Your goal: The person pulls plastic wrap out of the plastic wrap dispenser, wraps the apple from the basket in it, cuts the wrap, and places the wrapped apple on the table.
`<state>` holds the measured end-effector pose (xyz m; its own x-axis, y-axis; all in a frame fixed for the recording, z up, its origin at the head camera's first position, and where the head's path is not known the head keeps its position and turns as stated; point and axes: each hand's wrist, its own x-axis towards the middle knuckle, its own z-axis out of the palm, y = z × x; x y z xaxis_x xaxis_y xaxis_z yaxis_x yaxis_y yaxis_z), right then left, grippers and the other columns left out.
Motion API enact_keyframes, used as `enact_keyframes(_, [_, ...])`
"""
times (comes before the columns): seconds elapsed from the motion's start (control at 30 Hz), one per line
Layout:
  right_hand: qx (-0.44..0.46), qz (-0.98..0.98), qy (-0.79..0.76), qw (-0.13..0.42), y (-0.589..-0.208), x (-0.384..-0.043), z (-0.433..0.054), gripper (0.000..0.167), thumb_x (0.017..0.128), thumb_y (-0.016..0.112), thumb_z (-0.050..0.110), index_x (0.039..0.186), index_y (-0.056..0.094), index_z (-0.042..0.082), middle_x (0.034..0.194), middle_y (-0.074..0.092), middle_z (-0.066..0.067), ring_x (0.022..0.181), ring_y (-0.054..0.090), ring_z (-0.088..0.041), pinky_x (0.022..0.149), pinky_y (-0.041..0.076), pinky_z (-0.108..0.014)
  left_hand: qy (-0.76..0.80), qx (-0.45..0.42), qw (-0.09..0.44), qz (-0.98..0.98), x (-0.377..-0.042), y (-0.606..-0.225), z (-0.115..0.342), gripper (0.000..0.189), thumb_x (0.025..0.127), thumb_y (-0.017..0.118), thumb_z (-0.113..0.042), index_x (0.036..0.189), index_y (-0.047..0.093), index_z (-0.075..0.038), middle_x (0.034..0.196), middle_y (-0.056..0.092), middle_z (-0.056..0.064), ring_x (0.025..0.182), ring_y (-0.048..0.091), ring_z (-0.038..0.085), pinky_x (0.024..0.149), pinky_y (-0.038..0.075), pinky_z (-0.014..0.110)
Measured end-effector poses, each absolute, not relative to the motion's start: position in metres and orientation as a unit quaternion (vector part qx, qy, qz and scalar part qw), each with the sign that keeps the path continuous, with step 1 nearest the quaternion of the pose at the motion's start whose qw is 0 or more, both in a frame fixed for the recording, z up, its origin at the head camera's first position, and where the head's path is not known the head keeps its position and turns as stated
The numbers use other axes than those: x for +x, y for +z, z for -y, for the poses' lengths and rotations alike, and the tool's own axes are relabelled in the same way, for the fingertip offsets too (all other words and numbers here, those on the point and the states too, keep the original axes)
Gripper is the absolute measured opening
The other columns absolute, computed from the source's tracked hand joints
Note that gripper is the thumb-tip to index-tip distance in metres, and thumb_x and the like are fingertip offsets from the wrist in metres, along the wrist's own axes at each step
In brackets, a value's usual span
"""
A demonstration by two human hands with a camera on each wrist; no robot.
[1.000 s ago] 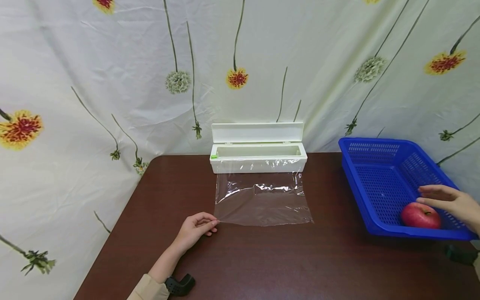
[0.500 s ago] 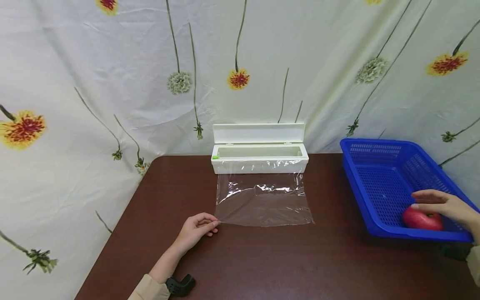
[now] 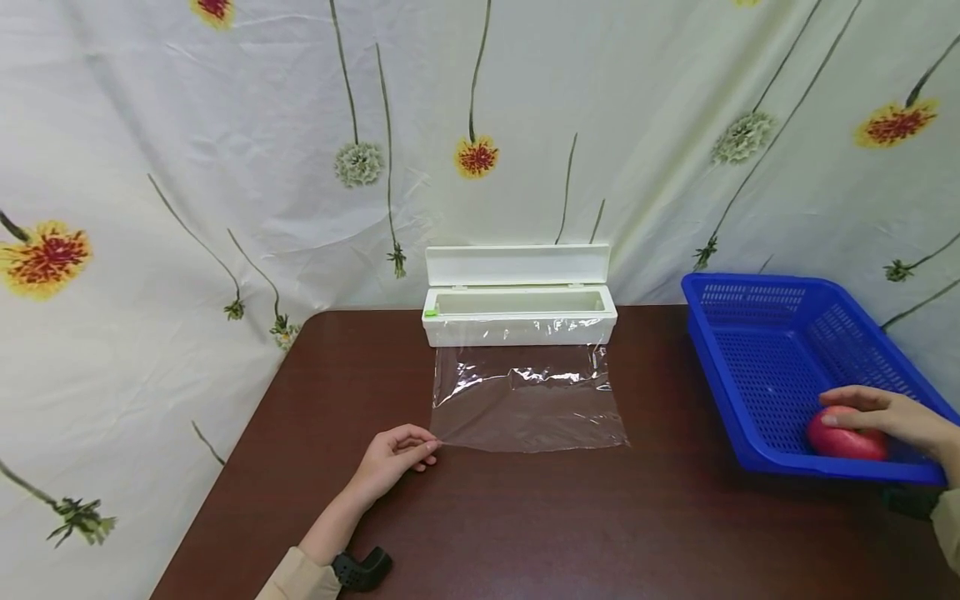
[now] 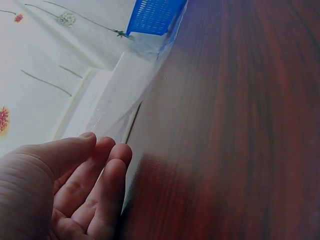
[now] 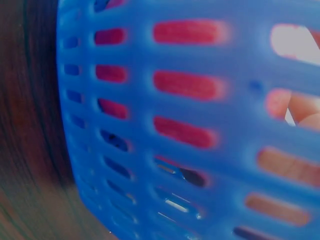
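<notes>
Now: right hand [image 3: 888, 415], newly lowered, thumb and fingers curled about red apple [image 3: 846, 442], four o'clock, inside blue basket [image 3: 847, 469]; grip seemingly established; left hand [image 3: 392, 458], unmoved, pinching eight-o'clock corner of clear cling film [image 3: 525, 417]; white film dispenser [image 3: 520, 333], twelve o'clock.

Indoor setting, kind of room unclear, flower-printed cloth [image 3: 300, 125] as backdrop, dark wood-grained table [image 3: 540, 525]
</notes>
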<state>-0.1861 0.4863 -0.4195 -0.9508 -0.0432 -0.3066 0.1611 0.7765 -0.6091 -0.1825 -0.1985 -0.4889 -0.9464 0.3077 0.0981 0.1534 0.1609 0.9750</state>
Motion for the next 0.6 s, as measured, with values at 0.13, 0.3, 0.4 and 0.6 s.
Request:
enact_keyframes(0.13, [0.035, -0.921, -0.352, 0.165, -0.4166, -0.1846, -0.4856, 0.073, 0.092, 0.058, 0.038, 0.13, 0.029, -0.017, 0.114, 0.052, -0.032, 0.087, 0.058, -0.025, 0.065, 0.051, -0.038, 0.629, 0.153, 0.061, -0.759, -0.183, -0.4897, 0.1986, 0.021, 0.089, 0.066, -0.014, 0.097, 0.064, 0.005, 0.094, 0.068, 0.021, 0.075, 0.068, 0.015, 0.064, 0.055, 0.029])
enact_keyframes(0.3, [0.032, -0.915, -0.361, 0.179, -0.4145, -0.1833, -0.486, 0.071, 0.093, 0.057, 0.037, 0.129, 0.031, -0.018, 0.113, 0.053, -0.03, 0.087, 0.057, -0.023, 0.066, 0.051, -0.038, 0.627, 0.153, 0.059, -0.762, -0.183, -0.4899, 0.1992, 0.021, 0.089, 0.065, -0.014, 0.097, 0.064, 0.005, 0.094, 0.068, 0.022, 0.076, 0.068, 0.016, 0.064, 0.055, 0.029])
enact_keyframes(0.4, [0.032, -0.909, -0.372, 0.188, -0.4138, -0.1822, -0.4861, 0.068, 0.093, 0.057, 0.037, 0.128, 0.034, -0.017, 0.112, 0.054, -0.027, 0.086, 0.057, -0.023, 0.067, 0.052, -0.038, 0.626, 0.15, 0.061, -0.763, -0.1826, -0.4898, 0.1988, 0.022, 0.089, 0.066, -0.014, 0.097, 0.064, 0.006, 0.094, 0.068, 0.022, 0.076, 0.068, 0.016, 0.064, 0.055, 0.029])
enact_keyframes(0.6, [0.034, -0.894, -0.397, 0.208, -0.4138, -0.1833, -0.4871, 0.064, 0.093, 0.057, 0.036, 0.127, 0.036, -0.015, 0.109, 0.056, -0.021, 0.086, 0.057, -0.025, 0.068, 0.052, -0.04, 0.625, 0.149, 0.06, -0.764, -0.1827, -0.4903, 0.1987, 0.022, 0.089, 0.066, -0.014, 0.097, 0.064, 0.006, 0.094, 0.068, 0.022, 0.076, 0.068, 0.016, 0.064, 0.055, 0.029])
